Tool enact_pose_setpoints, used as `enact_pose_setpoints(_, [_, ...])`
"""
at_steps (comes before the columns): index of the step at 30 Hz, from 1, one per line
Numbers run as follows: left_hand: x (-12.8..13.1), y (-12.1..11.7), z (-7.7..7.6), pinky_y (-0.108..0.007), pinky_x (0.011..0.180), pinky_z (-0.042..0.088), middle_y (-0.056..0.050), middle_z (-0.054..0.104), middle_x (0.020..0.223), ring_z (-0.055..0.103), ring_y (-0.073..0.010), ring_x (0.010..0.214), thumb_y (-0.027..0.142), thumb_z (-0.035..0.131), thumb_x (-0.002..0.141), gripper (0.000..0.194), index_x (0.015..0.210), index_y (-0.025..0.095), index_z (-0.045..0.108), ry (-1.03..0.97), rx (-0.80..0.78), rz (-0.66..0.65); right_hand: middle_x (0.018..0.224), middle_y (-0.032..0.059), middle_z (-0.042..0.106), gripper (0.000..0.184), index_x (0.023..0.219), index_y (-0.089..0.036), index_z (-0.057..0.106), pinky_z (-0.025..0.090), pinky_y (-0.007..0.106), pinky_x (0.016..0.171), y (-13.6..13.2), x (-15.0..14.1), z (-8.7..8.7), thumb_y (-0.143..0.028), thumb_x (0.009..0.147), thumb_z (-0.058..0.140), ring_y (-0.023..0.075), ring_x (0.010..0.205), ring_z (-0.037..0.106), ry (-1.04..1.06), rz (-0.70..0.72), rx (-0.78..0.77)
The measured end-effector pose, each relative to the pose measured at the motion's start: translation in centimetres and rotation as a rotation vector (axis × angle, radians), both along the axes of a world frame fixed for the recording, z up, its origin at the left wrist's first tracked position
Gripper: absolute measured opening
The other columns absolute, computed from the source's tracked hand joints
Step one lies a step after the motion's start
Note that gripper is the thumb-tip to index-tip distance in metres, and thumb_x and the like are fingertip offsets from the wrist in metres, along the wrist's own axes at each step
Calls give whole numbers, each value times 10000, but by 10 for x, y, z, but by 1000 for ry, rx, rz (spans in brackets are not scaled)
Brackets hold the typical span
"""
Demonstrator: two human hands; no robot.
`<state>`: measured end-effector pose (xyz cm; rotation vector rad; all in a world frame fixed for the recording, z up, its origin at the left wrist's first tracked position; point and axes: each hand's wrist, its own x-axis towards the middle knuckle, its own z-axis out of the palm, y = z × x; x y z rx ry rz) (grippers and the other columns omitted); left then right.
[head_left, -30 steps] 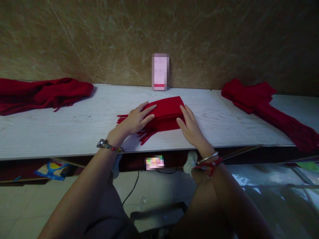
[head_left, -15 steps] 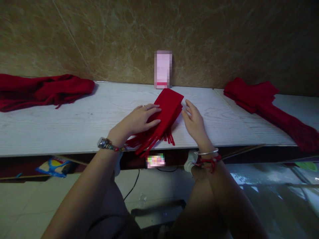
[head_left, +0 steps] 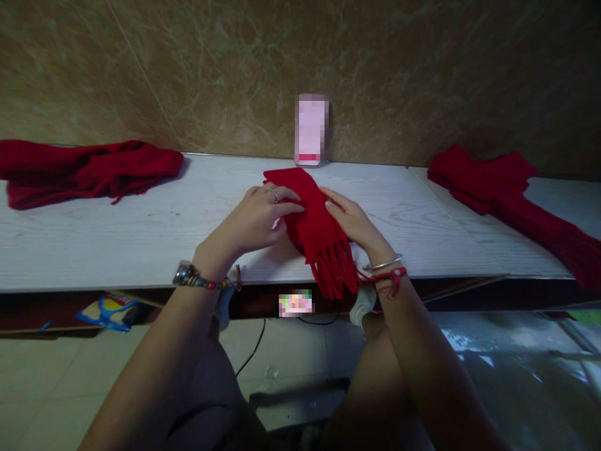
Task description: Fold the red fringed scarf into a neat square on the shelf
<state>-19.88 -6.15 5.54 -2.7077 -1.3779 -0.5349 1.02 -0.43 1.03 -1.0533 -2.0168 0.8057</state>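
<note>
A folded red scarf [head_left: 310,216] lies on the white wood-grain counter, its fringe hanging past the front edge at the lower right. My left hand [head_left: 260,213], wearing a ring, rests at the scarf's left side with its fingers reaching over the top layer; they are apart and not wrapped round it. Against the scarf's right edge lies my right hand [head_left: 350,216], fingers stretched out along the cloth and thumb hidden or unclear. Neither hand grips the fabric.
Bunched red cloth [head_left: 94,169] lies on the counter [head_left: 225,178] at left. More folded red scarves [head_left: 483,178] with fringe lie at right. A blurred phone-like thing [head_left: 311,128] leans on the marbled wall. Below, a blue packet [head_left: 110,311] sits on a shelf.
The scarf has turned so its fringe, earlier pointing lower left, now points lower right. My right hand has moved left onto the scarf's edge. My left hand has shifted slightly left, with its fingers bent more.
</note>
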Motion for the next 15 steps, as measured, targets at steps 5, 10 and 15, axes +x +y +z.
enact_pose_setpoints(5, [-4,11,-12,-612,1073,101,-3,363,1477,236,-311,1370,247,573,771,583,1333,340,449,117,-111,16,1419,60,457,485,1378,-243,420,365,430,1063,-32,9,10,-362,908,412,210,1286,428,-68,-109,101])
enact_pose_setpoints(10, [8,25,-23,-599,1075,97,-64,487,1385,427,-295,1250,326,613,794,584,1351,315,436,84,-58,68,1473,89,370,616,1404,-230,378,289,498,1097,-66,11,6,-375,830,546,268,1359,305,-367,-98,220])
enact_pose_setpoints(15, [17,34,-17,-540,1078,149,-75,585,1270,481,-277,1175,370,645,768,606,1338,275,460,164,32,-2,1492,93,334,564,1411,-210,368,285,587,1068,-59,16,-7,-184,851,423,326,1383,225,-556,-274,274])
